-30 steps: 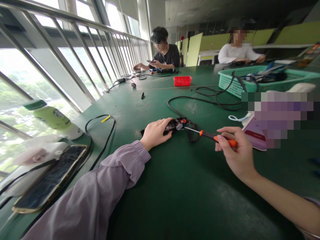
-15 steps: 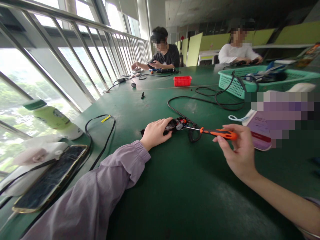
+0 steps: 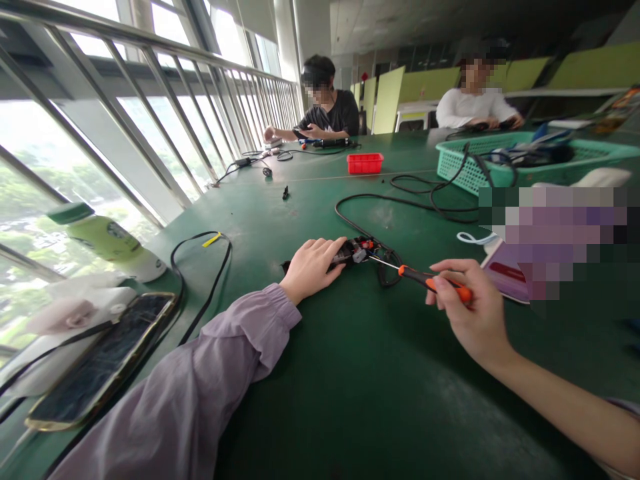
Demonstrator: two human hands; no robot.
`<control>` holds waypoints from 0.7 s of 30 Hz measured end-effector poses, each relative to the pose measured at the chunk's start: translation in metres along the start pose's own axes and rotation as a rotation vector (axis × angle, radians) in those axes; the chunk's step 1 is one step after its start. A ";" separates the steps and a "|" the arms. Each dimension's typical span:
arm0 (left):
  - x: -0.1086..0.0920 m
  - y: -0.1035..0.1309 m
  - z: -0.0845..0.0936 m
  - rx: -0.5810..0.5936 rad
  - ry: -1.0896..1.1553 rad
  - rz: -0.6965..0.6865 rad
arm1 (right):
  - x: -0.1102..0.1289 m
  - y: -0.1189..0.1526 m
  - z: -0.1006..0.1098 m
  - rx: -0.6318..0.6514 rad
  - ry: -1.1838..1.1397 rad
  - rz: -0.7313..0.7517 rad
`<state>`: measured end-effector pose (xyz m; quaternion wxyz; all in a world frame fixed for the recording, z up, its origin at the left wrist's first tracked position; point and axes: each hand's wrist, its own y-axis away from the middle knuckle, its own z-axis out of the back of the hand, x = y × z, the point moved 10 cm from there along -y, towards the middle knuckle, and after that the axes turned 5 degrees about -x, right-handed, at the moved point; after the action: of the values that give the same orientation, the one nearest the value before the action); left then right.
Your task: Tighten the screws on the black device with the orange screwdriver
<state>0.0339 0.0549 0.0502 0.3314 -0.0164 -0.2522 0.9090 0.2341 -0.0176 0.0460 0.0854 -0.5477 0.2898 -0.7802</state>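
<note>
On the green table (image 3: 320,373) lies a black device (image 3: 356,251) with grey and red parts at its right end. My left hand (image 3: 314,268) is wrapped over its left part and hides much of it. My right hand (image 3: 473,310) grips an orange and black screwdriver (image 3: 417,275) by the handle. The screwdriver's thin shaft points left, with its tip at the device's right end; whether it touches is too small to tell. A black cable (image 3: 345,208) runs from beside the device towards the back right.
A red basket (image 3: 365,164) and a small black part (image 3: 285,193) stand further back. At the right are a green basket (image 3: 465,170) and a purple package (image 3: 507,267). A phone (image 3: 100,367) and a bottle (image 3: 113,240) lie left. Two people sit across the table.
The screwdriver's handle has dropped slightly, so the shaft slopes more steeply, and my right hand has shifted a little with it. My left hand has hardly moved.
</note>
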 end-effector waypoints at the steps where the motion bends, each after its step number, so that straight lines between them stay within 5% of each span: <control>1: -0.002 0.000 0.001 -0.009 -0.003 -0.022 | 0.002 0.000 0.002 -0.026 0.002 0.010; 5: -0.003 -0.002 0.002 -0.028 -0.011 -0.027 | 0.007 -0.001 0.014 -0.146 0.020 0.045; 11: 0.008 -0.003 -0.009 0.035 0.013 0.074 | -0.008 0.000 -0.009 0.078 0.025 -0.100; 17: 0.016 -0.005 -0.010 0.055 0.107 0.100 | -0.007 -0.003 0.009 -0.119 0.019 -0.028; 21: 0.018 -0.005 -0.009 0.036 0.162 0.098 | -0.009 -0.002 -0.003 0.019 -0.016 -0.097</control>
<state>0.0245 0.0727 0.0471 0.3061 -0.0962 -0.2070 0.9242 0.2349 -0.0108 0.0396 0.0551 -0.5666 0.2550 -0.7816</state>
